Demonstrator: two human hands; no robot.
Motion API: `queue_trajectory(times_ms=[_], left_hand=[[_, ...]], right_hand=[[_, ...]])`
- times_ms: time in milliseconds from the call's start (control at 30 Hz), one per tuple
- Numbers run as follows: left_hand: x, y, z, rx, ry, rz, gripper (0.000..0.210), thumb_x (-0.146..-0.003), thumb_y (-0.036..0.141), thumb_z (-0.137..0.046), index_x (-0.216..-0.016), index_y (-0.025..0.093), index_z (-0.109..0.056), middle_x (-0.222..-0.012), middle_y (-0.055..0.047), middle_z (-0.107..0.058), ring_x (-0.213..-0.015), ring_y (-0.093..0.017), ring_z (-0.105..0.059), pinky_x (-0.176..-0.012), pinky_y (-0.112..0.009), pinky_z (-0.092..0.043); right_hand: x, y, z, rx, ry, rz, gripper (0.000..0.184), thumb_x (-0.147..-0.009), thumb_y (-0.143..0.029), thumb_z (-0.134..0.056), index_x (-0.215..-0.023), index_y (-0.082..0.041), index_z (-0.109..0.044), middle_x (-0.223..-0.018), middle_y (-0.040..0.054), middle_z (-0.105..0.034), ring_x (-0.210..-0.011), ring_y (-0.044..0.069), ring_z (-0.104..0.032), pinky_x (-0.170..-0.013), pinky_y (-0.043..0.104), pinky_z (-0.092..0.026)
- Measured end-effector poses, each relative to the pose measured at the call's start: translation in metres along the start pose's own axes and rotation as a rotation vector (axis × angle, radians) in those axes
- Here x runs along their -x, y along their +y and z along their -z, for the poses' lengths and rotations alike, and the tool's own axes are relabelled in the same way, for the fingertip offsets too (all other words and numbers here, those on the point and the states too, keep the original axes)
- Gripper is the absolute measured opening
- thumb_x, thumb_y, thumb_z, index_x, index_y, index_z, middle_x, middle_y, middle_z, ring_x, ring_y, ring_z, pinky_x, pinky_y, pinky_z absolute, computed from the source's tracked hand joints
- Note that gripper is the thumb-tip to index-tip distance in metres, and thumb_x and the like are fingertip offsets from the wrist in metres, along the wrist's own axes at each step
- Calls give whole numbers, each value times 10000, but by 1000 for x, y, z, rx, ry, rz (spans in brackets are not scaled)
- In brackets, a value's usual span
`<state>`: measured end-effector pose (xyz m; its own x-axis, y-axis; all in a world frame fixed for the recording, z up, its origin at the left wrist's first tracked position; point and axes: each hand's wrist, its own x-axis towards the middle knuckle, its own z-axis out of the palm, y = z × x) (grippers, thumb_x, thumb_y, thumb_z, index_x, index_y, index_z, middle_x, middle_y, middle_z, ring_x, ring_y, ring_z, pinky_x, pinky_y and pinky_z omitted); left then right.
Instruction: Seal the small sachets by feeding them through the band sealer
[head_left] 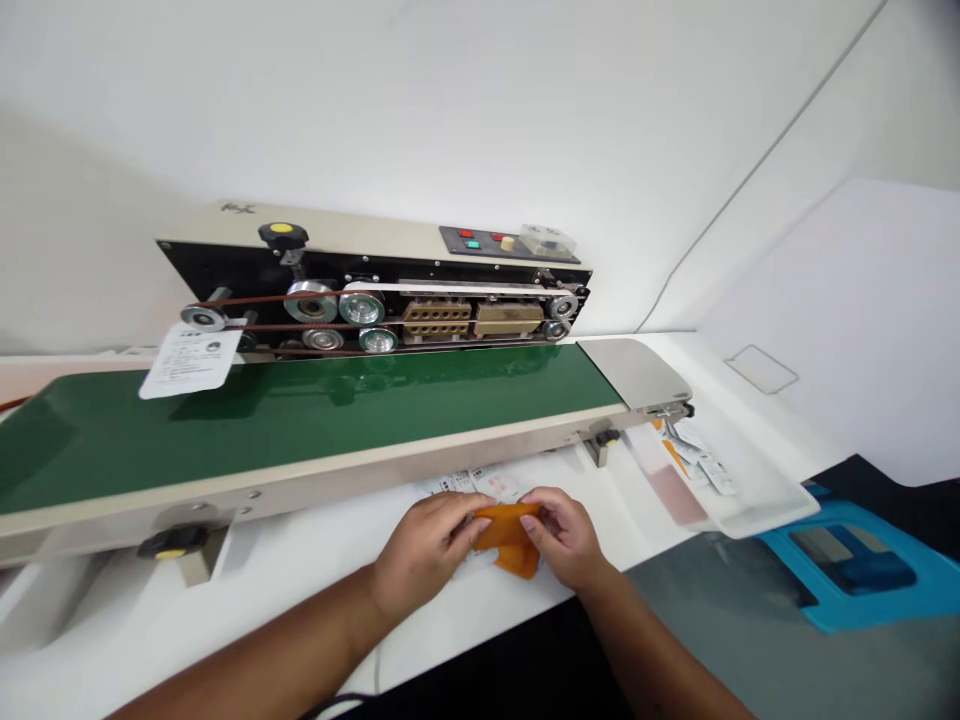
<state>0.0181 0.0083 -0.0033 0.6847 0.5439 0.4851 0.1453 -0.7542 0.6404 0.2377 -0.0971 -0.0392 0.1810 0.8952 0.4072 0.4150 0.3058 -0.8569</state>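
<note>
My left hand [421, 548] and my right hand [567, 538] pinch the upper corners of a small orange packet [506, 520] between them. Another orange piece [519, 562] shows just below it; whether it is a separate packet I cannot tell. Under and behind my hands, white printed packets [451, 484] lie on the white table, partly covered. Beyond them runs the green conveyor belt [337, 415] of a band sealing machine [390, 270]. A white printed packet [192, 362] sticks out from the machine's drive bands at the left, over the belt.
A whitish tray [776, 508] with several orange and white packets [701, 462] stands below the belt's right end. A blue plastic stool [874, 565] is on the floor at right. Black knobs [174, 541] jut from the conveyor's front. A thin wire frame [763, 368] lies at far right.
</note>
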Motion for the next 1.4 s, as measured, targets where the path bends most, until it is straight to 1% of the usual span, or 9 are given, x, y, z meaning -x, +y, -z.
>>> queue_trajectory(times_ms=[167,367,567,700,767,933,1000,1200,1400], left_hand=[[-3,7,4,107,11,113,163,-971,218,-600,-1088,240,-712,-873,11,-755,-735,-144,-688,-717,-224,-543],[-2,7,3,242,-40,220,67,-948,225,-597,-967,209,-659,-745,31,-686,-619,-114,-609,-589,-191,-475],[0,7,2,299,-145,184,51,-939,215,-578,-891,201,-591,-678,44,-619,-555,-96,-530,-527,-175,-406],[0,8,2,315,-130,88,12,-937,197,-560,-945,206,-560,-761,13,-663,-613,-115,-577,-575,-197,-457],[1,7,3,331,-96,54,83,-939,194,-557,-1020,208,-543,-832,-10,-691,-667,-131,-610,-612,-214,-492],[1,4,3,304,-75,51,196,-945,203,-556,-1138,215,-521,-903,-27,-720,-740,-158,-654,-646,-244,-515],[2,3,3,283,-72,34,186,-947,206,-548,-1132,216,-526,-890,-22,-714,-724,-156,-643,-645,-249,-511],[3,1,0,228,-87,-7,157,-924,197,-555,-1080,214,-553,-865,-20,-702,-693,-150,-613,-640,-252,-501],[2,3,2,189,-92,-25,134,-923,210,-542,-1055,209,-565,-861,-25,-699,-703,-156,-617,-652,-259,-506]], right_hand=[[-3,-3,3,145,95,117,121,-920,-230,-673,-1033,-250,-710,-898,42,-739,-734,186,-694,-662,293,-580],[-2,-4,4,142,76,89,113,-921,-260,-666,-1024,-226,-700,-837,38,-734,-651,168,-672,-587,265,-556],[-20,-37,21,278,-357,64,175,-962,-269,-610,-1089,-220,-719,-854,35,-748,-684,158,-656,-647,260,-517],[-51,-65,58,278,-599,-2,139,-961,-280,-618,-983,-223,-743,-795,17,-732,-666,145,-634,-618,240,-493],[-74,-71,85,161,-475,-94,153,-937,-336,-663,-968,-210,-744,-754,21,-722,-608,139,-625,-553,233,-492],[-147,-62,144,-255,443,-126,213,-806,-310,-767,-966,-185,-704,-545,-37,-618,-436,86,-522,-409,163,-409],[-172,-54,155,-330,610,-168,156,-773,-221,-737,-914,-173,-687,-560,-23,-635,-460,76,-547,-438,146,-441],[-203,-37,148,-319,488,-413,91,-726,-128,-714,-746,-155,-629,-548,25,-644,-435,100,-573,-416,169,-492],[-214,-38,131,-251,338,-461,160,-767,-205,-763,-889,-119,-706,-676,61,-693,-493,98,-578,-422,173,-474]])
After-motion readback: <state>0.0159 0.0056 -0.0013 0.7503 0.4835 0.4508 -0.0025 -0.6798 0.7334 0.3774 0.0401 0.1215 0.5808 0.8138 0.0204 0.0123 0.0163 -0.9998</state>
